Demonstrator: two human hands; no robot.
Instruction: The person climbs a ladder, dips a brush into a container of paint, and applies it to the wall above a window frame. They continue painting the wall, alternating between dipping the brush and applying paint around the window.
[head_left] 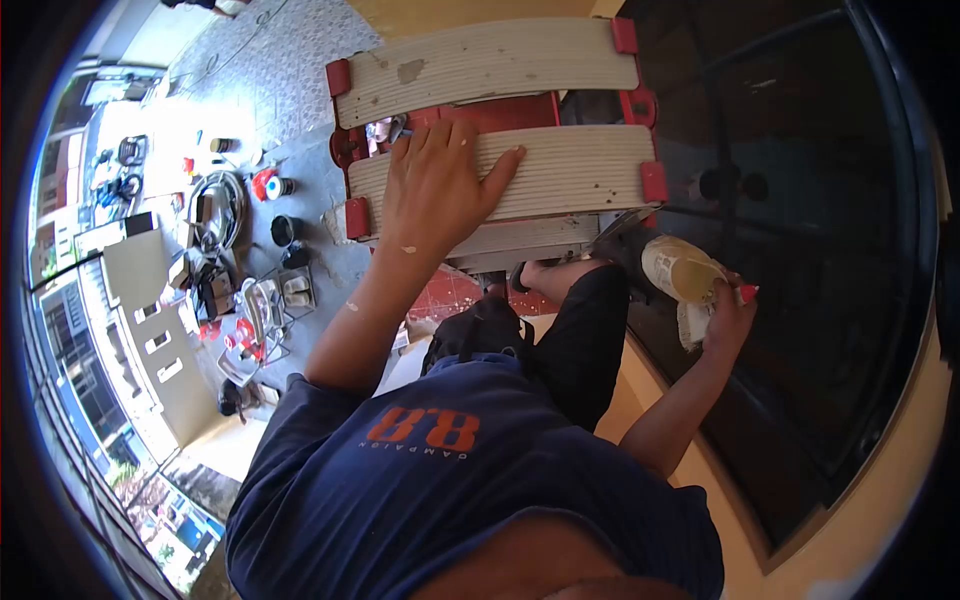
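My left hand (435,195) lies palm down on the near ribbed step of a stepladder (590,160). Its thumb is spread to the side, and its fingertips reach the step's far edge. At the right, my right hand (733,315) is closed around the rim of a pale plastic container (668,262), which is tilted and has cream-coloured material inside. A small red tip (747,293) sticks out at the fingers. Below the container, a whitish piece (693,325) hangs by the same hand; what it is does not show clearly.
Dark glass panels (800,230) fill the right side, close to my right hand, with a yellowish wall edge (690,440) below. Far down on the left, a coiled hose (225,210), a black bucket (287,231) and other gear stand on the grey floor. Red tiles (440,297) lie beneath me.
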